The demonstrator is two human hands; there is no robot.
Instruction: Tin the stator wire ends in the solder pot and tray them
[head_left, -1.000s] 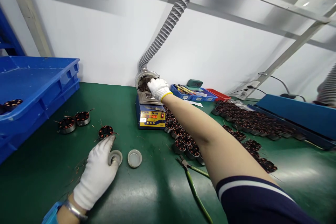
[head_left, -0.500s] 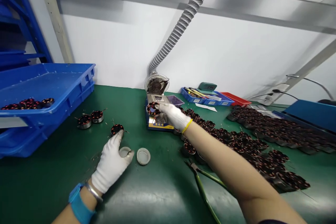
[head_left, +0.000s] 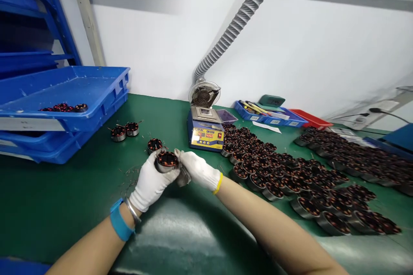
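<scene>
In my gloved left hand (head_left: 153, 180) is a motor stator (head_left: 167, 160), a metal ring with dark copper windings, held tilted with its open top facing up. My gloved right hand (head_left: 196, 167) is closed on a crumpled grey cloth (head_left: 183, 175) and presses it against the stator's right side. Just behind the held stator, another stator (head_left: 155, 145) stands on the green table. Further left, two stators (head_left: 125, 131) stand side by side, with thin wire ends sticking out. The small white dishes and the green-handled pliers are out of sight.
A solder pot (head_left: 206, 131) with a lit display stands at the back, its round lid raised under a grey hose (head_left: 237, 21). Rows of stators (head_left: 280, 167) cover the right side. Stacked blue trays (head_left: 106, 94) stand at left. Wire clippings (head_left: 130, 178) lie by my left hand.
My right hand has come back from the solder pot towards my left hand and now grips a grey cloth. My left hand has taken hold of a stator. The view has shifted slightly.
</scene>
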